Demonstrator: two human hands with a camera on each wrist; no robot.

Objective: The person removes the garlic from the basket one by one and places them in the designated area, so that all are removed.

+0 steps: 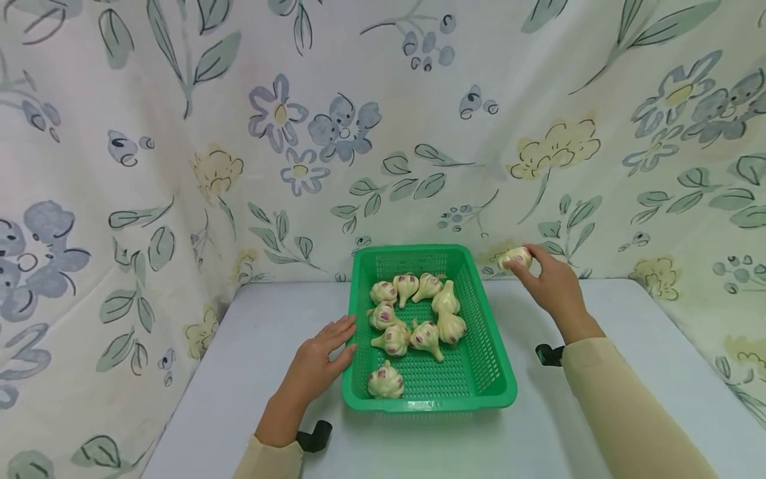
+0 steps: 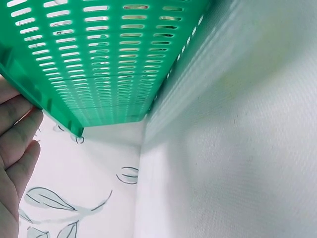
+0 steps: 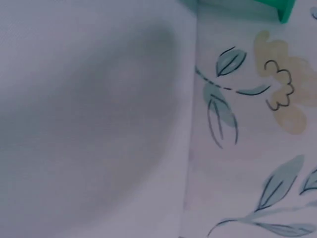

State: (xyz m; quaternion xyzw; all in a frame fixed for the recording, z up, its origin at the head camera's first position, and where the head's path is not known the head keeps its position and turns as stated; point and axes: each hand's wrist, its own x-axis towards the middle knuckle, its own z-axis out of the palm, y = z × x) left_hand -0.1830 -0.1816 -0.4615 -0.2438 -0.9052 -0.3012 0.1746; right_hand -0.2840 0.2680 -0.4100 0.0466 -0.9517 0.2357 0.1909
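1. Your right hand [image 1: 553, 279] pinches one garlic bulb [image 1: 516, 257] between thumb and fingers. You hold it outside the green basket [image 1: 507, 392], near its far right corner.
2. Your left hand [image 1: 320, 356] has its fingers almost straight. They touch the basket's left rim and are not wrapped around anything.
3. Nine more garlic bulbs [image 1: 395, 338] lie inside the basket. Eight make a rough ring toward the back. One sits by itself in the near left corner.
4. The basket stands on a white table [image 1: 269, 332]. A cloth with flowers and leaves [image 1: 419, 100] hangs behind it.
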